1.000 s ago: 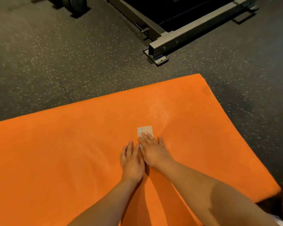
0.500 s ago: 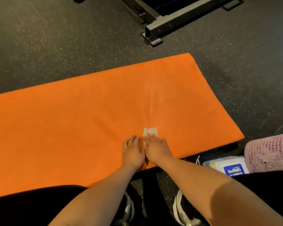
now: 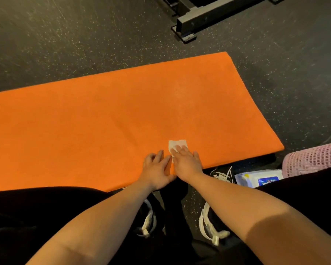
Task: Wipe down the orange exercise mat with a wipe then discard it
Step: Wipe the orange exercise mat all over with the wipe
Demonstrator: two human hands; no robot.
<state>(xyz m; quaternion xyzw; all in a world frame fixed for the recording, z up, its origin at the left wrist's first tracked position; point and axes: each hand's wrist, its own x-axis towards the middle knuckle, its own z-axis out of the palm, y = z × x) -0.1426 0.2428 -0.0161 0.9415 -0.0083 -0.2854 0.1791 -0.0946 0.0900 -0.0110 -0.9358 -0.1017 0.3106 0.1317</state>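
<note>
The right hand (image 3: 186, 162) pinned the wipe (image 3: 177, 145) under straight fingers, likely for pressure on the orange exercise mat (image 3: 84, 131). Beside them, the left hand (image 3: 157, 167) lay flat, fingers released, probably bracing.

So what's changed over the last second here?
The right hand has dragged the small white wipe back across the orange exercise mat, from mid-mat to close by its near edge; the left hand came back alongside. Unchanged: the right hand presses flat on the wipe, and the left hand lies flat on the mat.
</note>
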